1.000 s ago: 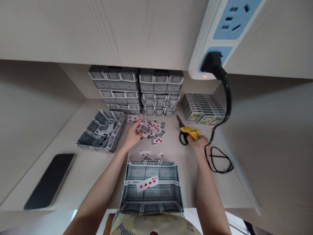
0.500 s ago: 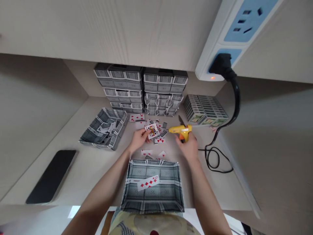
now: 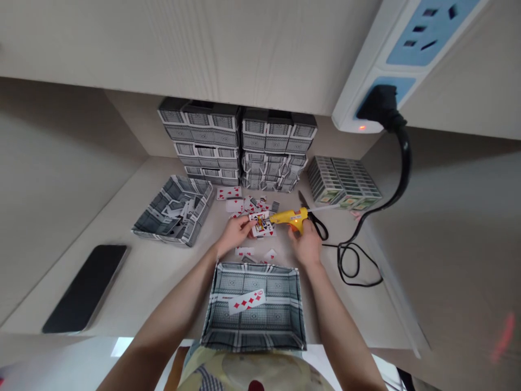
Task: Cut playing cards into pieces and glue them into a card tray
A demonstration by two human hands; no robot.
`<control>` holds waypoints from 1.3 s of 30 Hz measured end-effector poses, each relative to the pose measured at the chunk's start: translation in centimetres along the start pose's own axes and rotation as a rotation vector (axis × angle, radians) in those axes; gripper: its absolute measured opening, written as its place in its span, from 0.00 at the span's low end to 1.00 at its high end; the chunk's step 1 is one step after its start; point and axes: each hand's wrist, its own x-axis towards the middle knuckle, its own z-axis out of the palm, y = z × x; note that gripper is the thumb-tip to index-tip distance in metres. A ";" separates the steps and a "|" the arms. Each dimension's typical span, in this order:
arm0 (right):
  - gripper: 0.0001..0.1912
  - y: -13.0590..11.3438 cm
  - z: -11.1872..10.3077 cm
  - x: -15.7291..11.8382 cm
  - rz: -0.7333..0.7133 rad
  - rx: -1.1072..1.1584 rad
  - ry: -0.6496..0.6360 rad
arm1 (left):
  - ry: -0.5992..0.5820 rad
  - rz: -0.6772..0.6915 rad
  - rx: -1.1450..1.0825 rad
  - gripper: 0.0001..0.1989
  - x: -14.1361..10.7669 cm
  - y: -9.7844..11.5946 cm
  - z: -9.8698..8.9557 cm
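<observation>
Pinched in my left hand [image 3: 235,235] is a face-up playing card [image 3: 261,224], a picture card. My right hand [image 3: 306,243] is wrapped round the grip of a yellow glue gun [image 3: 290,217], whose nozzle points left and meets or overhangs the card. A pale glue stick [image 3: 324,208] juts from the gun's back end. Beneath and behind the held card lie loose cards and cut pieces [image 3: 235,205]. Close to my body stands an open box made of playing cards [image 3: 217,320], with a cut six-of-diamonds strip [image 3: 247,302] inside.
Card-built boxes [image 3: 279,136] are stacked at the back. Another open box [image 3: 142,228] at left holds card scraps. A phone [image 3: 86,288] lies front left. Scissors [image 3: 320,226], packed card decks [image 3: 345,182] and a black cord [image 3: 358,284] are at right. A power strip [image 3: 372,98] hangs above.
The glue gun in my right hand has moved left, bringing its nozzle to the card. My left hand has shifted slightly right with the card. More of the scissors shows behind the gun.
</observation>
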 end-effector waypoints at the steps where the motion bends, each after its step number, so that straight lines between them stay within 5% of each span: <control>1: 0.13 0.1 0.0 0.0 -0.004 -0.001 0.006 | 0.005 0.006 0.004 0.13 0.0 0.0 0.0; 33: 0.11 0.6 0.0 0.1 0.024 0.009 0.022 | 0.041 0.011 -0.013 0.15 0.2 -0.4 -0.3; 39: 0.12 0.9 -0.3 0.5 0.059 -0.015 0.050 | 0.158 0.095 0.090 0.16 0.0 -0.2 -0.5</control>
